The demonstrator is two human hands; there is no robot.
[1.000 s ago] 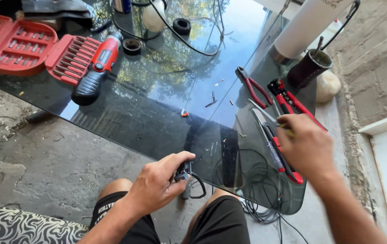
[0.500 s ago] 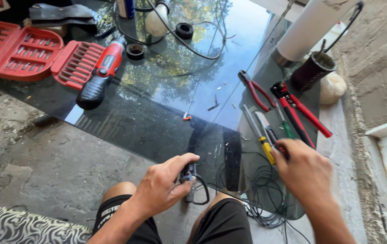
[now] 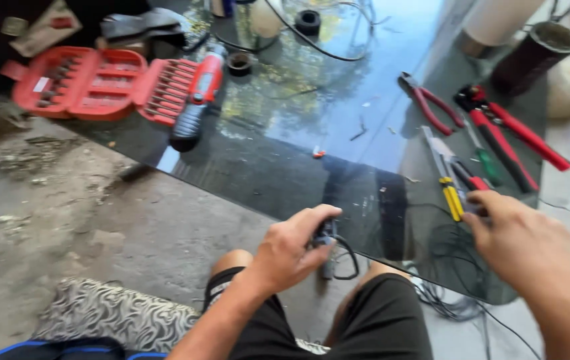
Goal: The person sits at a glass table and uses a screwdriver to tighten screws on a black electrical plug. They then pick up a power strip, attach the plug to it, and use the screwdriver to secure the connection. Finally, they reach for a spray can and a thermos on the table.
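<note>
My left hand [image 3: 291, 252] grips a small dark part with a looping black wire [image 3: 333, 248], held above my knees at the near edge of the glass table [image 3: 285, 100]. My right hand [image 3: 531, 245] lies on the table's right side with its fingers on the handles of a yellow-handled tool [image 3: 446, 180] and a red-and-black tool [image 3: 466, 179]; the grip itself is blurred. Just beyond lie a green screwdriver [image 3: 486, 160], red pliers [image 3: 431, 105] and a long red crimping tool [image 3: 508, 130].
An open red bit case [image 3: 91, 83] and a red-and-black power screwdriver [image 3: 198, 97] sit at the table's left. Rolls of black tape [image 3: 239, 63], a black cable, a dark cup [image 3: 531, 57] and a white tube stand at the back. Tangled black wire [image 3: 455, 293] hangs below the right edge.
The view has swung right and down. My right hand has drawn back toward me along the tools, from the red handles to the yellow-handled one. My left hand holds the same part.
</note>
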